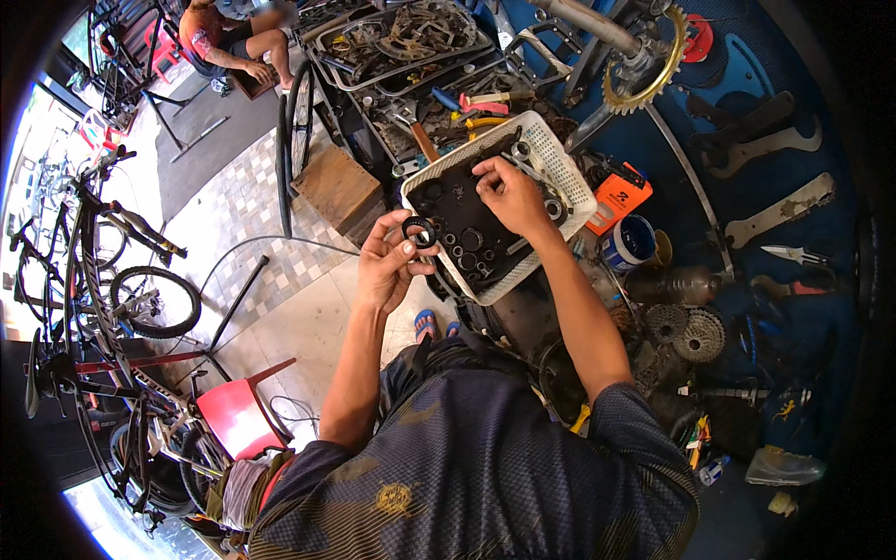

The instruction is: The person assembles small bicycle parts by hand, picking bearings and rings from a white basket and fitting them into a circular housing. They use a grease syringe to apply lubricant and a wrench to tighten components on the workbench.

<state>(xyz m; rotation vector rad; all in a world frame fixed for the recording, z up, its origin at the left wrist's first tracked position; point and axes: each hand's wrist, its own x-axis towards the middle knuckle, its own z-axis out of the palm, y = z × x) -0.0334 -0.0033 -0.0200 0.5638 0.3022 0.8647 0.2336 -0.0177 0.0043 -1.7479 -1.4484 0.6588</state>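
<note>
A black ring-shaped part (429, 227) is pinched between the thumb and fingers of my left hand (386, 250), just off the left side of a white plastic basket (571, 166). Inside the basket, small rings, nuts and bearing-like parts lie on a dark, greasy bottom. My right hand (509, 193) hangs over the basket's far part with fingers curled together; whatever is between its fingertips, if anything, cannot be made out. Close to that hand, metal ring parts (553, 209) rest along the basket's right side.
An orange box (620, 197) and a blue-and-white tub (630, 243) stand right of the basket. Beyond it are a metal tray of parts (401, 42) and a crank with a gold chainring (653, 70). A wooden box (338, 189) stands left. Bicycles (140, 303) fill the far left; another person (233, 47) sits farther back.
</note>
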